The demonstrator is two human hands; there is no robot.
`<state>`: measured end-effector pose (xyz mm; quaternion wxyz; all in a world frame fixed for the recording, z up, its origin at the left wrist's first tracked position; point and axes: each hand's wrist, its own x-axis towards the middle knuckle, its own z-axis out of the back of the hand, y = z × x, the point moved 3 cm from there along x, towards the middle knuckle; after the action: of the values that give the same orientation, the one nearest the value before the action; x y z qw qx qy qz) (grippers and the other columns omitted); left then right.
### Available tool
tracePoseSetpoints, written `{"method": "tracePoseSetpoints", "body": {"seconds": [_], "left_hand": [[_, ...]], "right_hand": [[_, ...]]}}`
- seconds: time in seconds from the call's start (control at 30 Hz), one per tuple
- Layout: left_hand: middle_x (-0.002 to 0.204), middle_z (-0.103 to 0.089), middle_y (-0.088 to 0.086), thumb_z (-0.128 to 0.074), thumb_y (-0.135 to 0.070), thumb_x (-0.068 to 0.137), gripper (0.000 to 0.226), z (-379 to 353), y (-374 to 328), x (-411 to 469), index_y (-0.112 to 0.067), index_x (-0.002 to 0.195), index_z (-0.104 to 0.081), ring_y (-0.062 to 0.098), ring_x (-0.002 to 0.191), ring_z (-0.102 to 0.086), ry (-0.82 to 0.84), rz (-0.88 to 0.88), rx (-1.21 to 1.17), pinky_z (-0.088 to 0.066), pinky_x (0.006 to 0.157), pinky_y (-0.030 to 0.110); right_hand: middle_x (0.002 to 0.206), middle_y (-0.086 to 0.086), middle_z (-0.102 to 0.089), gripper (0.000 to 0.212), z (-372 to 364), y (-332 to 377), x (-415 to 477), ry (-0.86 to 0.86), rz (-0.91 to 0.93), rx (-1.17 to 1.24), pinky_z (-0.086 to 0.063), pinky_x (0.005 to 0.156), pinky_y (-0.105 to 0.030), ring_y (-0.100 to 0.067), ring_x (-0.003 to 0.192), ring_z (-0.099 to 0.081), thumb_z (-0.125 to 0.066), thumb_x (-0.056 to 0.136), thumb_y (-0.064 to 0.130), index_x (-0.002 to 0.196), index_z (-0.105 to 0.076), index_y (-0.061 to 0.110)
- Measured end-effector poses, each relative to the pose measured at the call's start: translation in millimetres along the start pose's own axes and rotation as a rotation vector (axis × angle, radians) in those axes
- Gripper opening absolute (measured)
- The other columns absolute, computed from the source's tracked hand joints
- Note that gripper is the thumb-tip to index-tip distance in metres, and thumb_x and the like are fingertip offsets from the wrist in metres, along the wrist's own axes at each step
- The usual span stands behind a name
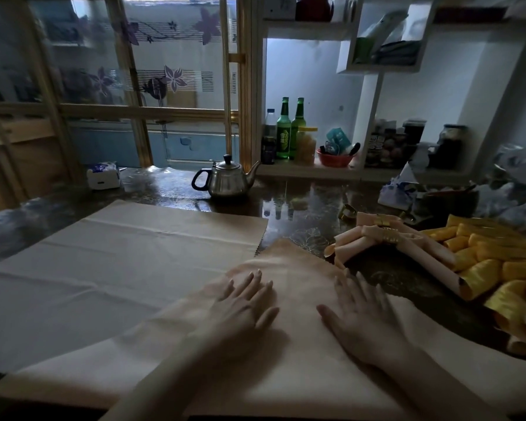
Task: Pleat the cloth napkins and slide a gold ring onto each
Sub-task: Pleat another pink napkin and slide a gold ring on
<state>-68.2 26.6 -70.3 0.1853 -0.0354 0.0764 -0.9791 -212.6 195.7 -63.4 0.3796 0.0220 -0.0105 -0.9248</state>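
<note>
Both hands lay flat on the peach napkin point(298, 287), which was spread open on the near part of the dark shiny table point(301, 214). The left hand point(243, 302) had its fingers straight and a little apart, and the right hand point(359, 314) was spread wide, so neither hand pinched anything. No pleats showed in this napkin yet. The peach napkin seemed to lie partly on top of a bigger cream cloth point(119, 262) at nine o'clock, so pulling folds could drag that cloth along and make the pleats crooked. The table looked slippery, so folds could slide open if the hands let go. The loose gold ring point(348, 211) sat far off at one o'clock, near the back. Reaching for it with one hand could let the pleats pop loose. The finished napkins with rings point(377, 235) lay at two o'clock, just beside the peach napkin's corner, and the yellow napkins point(480, 256) lay at three o'clock. An arm swinging that way could bump them. The room was dim, so uneven folds could be hard to spot.
</note>
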Motion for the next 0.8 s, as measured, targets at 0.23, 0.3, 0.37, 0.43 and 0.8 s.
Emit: {"method": "tracePoseSetpoints", "body": {"seconds": [0.23,0.3,0.37,0.43,0.8], "left_hand": [[0.162,0.007,-0.004,0.04,-0.08,0.048,0.125,-6,0,2,-0.03,0.154,-0.003,0.005,0.146,0.013,-0.048,0.005,0.0,0.007,0.121,0.035],[0.162,0.007,-0.004,0.041,-0.079,0.048,0.125,-6,1,1,-0.03,0.154,-0.003,0.004,0.146,0.014,-0.054,0.009,0.005,0.008,0.12,0.033],[0.162,0.006,-0.005,0.041,-0.079,0.048,0.125,-5,3,0,-0.031,0.154,-0.003,0.003,0.146,0.014,-0.063,0.02,-0.001,0.009,0.12,0.031],[0.162,0.005,-0.006,0.041,-0.079,0.047,0.126,-4,3,-2,-0.031,0.154,-0.005,0.003,0.146,0.013,-0.07,0.028,-0.008,0.008,0.121,0.032],[0.161,-0.003,-0.014,0.038,-0.082,0.051,0.124,12,29,-24,-0.036,0.152,-0.016,-0.002,0.146,0.006,-0.162,0.05,-0.079,0.004,0.12,0.026]], "right_hand": [[0.162,0.001,0.014,0.075,-7,-5,4,0.008,-0.018,0.06,0.009,0.12,-0.041,-0.017,0.148,0.016,-0.009,0.095,0.065,0.155,0.005,0.023],[0.162,0.001,0.013,0.074,-6,-4,3,0.002,-0.013,0.06,0.009,0.12,-0.041,-0.016,0.148,0.015,-0.009,0.095,0.064,0.155,0.005,0.023],[0.162,0.001,0.013,0.074,-5,-4,2,0.008,-0.012,0.06,0.009,0.12,-0.041,-0.016,0.148,0.014,-0.009,0.096,0.064,0.155,0.005,0.023],[0.162,0.001,0.012,0.073,-5,-4,2,0.014,-0.009,0.064,0.009,0.12,-0.041,-0.016,0.148,0.014,-0.01,0.096,0.063,0.155,0.004,0.023],[0.162,0.001,0.014,0.072,-5,-4,4,0.037,-0.011,0.057,0.009,0.12,-0.041,-0.016,0.148,0.015,-0.008,0.096,0.063,0.155,0.005,0.023]]}}
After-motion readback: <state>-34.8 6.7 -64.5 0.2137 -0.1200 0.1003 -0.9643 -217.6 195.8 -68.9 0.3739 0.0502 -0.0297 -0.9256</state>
